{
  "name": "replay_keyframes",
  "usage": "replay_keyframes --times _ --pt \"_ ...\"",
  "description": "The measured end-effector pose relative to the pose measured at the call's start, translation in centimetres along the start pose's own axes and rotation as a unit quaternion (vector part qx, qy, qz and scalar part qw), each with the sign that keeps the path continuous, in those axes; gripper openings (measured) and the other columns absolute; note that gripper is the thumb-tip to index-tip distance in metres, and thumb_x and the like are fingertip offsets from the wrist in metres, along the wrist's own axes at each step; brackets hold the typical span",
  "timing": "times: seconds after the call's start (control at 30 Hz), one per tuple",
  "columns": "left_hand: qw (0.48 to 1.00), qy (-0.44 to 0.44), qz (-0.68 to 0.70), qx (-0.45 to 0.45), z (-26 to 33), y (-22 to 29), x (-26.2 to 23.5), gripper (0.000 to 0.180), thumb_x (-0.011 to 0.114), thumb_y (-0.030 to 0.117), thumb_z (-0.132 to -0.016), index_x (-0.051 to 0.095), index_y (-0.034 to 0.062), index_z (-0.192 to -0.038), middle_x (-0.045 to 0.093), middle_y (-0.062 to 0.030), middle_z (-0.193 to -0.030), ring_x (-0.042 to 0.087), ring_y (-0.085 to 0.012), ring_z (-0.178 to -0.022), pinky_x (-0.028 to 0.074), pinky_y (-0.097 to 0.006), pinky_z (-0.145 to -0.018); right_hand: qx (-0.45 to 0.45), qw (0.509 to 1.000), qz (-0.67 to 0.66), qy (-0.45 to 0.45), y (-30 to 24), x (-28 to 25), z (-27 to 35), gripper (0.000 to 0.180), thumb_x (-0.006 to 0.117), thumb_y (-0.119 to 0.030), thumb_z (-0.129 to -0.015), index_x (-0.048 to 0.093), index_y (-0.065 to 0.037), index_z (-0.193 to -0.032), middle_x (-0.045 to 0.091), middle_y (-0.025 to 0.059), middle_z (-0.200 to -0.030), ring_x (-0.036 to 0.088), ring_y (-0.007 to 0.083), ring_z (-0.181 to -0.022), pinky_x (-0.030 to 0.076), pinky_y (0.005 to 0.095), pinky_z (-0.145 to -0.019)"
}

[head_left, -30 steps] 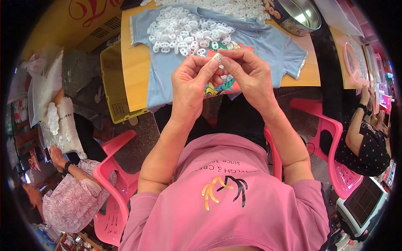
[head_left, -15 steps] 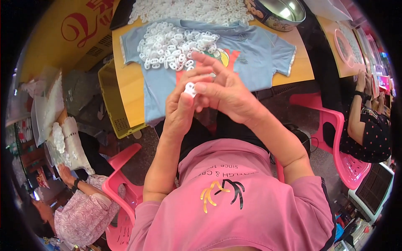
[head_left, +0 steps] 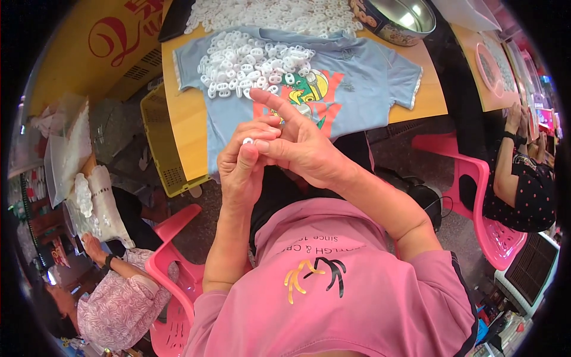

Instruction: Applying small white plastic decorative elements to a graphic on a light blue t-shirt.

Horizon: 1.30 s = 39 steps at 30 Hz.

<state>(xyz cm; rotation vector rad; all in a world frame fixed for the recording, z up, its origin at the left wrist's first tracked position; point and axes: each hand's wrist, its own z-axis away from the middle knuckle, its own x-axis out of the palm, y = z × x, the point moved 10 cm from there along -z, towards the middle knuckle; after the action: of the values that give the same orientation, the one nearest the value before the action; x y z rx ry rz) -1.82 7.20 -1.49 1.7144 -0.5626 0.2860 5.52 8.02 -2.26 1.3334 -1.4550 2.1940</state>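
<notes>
A small white plastic piece with holes (head_left: 247, 141) sits pinched at the fingertips of my left hand (head_left: 239, 169), mostly hidden by the fingers. From the right, my right hand (head_left: 306, 149) meets it; the thumb presses at the piece while the index finger points out over the table. Beyond my hands lies a pile of like white pieces (head_left: 241, 62). They rest on a light blue T-shirt (head_left: 369, 77) with a colourful cartoon print, spread across the tabletop.
A larger heap of white pieces (head_left: 267, 15) covers the table's far side, beside a round tin (head_left: 410, 33). Under the table's left edge stands a yellow crate (head_left: 163, 149). Co-workers sit left and right, near pink chairs (head_left: 476, 196) (head_left: 178, 262).
Both hands have moved slightly left and toward me. The white piece has turned and shows less between the fingers, and more of the shirt's print is visible.
</notes>
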Motion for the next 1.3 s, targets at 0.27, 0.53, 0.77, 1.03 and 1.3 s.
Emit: replay_keyframes --times 0.27,0.53,0.77,1.03,1.3 --pt "0.965 0.187 -0.184 -0.003 0.6 4.8 -8.2 0.029 0.057 0.017 -0.097 0.061 -0.0026 -0.118 0.064 -0.0073 -0.099 0.062 -0.0154 -0.090 0.048 -0.029 -0.086 -0.139 0.876 0.443 0.129 -6.7 -4.8 -0.4 0.028 0.064 -0.012 -0.092 0.063 -0.004 -0.118 0.062 0.0017 -0.088 0.056 0.0071 -0.070 0.046 0.0224 -0.063" --pt "0.769 0.349 -0.535 -0.013 3.4 8.7 -24.7 0.062 0.071 0.023 -0.087 0.043 0.0019 -0.139 0.056 -0.0112 -0.118 0.055 -0.0205 -0.107 0.045 -0.032 -0.092 -0.265 0.538 0.782 0.172 -12.0 -6.3 -1.1 0.015 0.069 -0.017 -0.083 0.071 -0.010 -0.096 0.062 0.0074 -0.086 0.063 0.0246 -0.074 0.049 0.0341 -0.064" --pt "0.728 0.324 -0.597 0.090 2.3 10.3 -16.8 0.049 0.066 0.016 -0.091 0.047 0.0029 -0.134 0.050 -0.0136 -0.127 0.052 -0.0202 -0.114 0.046 -0.033 -0.092 -0.288 0.489 0.811 0.142 -11.4 -5.5 -1.1 0.018 0.070 -0.017 -0.081 0.068 -0.009 -0.097 0.061 0.0076 -0.083 0.063 0.0245 -0.073 0.050 0.0340 -0.064" --pt "0.917 0.111 -0.378 0.058 -1.7 4.5 -2.7 0.017 0.057 0.000 -0.092 0.064 0.0010 -0.108 0.063 -0.0052 -0.092 0.062 -0.0113 -0.083 0.049 -0.024 -0.076 -0.042 0.948 0.290 0.121 -8.3 -7.7 -0.7 0.025 0.067 -0.014 -0.089 0.063 0.001 -0.108 0.061 0.0005 -0.085 0.056 0.0059 -0.065 0.048 0.0210 -0.060" --pt "0.970 0.010 -0.241 -0.029 -4.3 -0.9 2.5 0.016 0.059 0.004 -0.093 0.064 -0.0004 -0.108 0.062 -0.0042 -0.090 0.060 -0.0087 -0.080 0.048 -0.022 -0.069 0.034 0.972 0.220 0.069 -6.3 -6.1 1.6 0.048 0.065 -0.012 -0.088 0.047 -0.002 -0.132 0.061 0.0012 -0.088 0.053 0.0051 -0.065 0.044 0.0189 -0.057"
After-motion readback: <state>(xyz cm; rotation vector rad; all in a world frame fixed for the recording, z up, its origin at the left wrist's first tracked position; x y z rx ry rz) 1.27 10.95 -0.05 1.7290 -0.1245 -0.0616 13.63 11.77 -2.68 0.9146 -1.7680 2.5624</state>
